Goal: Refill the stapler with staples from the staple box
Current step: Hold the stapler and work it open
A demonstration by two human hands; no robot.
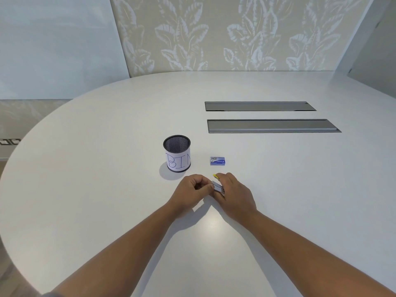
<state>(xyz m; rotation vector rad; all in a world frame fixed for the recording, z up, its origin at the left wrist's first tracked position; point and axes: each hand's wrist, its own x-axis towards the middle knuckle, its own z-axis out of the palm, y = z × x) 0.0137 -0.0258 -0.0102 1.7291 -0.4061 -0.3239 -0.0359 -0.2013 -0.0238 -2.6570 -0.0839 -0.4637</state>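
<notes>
Centre frame, left hand [194,190] pinching stapler [218,187], right hand [232,192] clasped over it, staple box [218,161] just above, mesh cup [177,153] upper left, white table [107,168]

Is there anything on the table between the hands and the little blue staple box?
No. The staple box sits just beyond the right hand with only bare table between. The mesh cup stands off to the left.

Both hands meet over the white table [107,146]. The right hand [233,190] grips the stapler [218,187]; the left hand [190,192] pinches its end. The staple box [218,161] lies near.
</notes>
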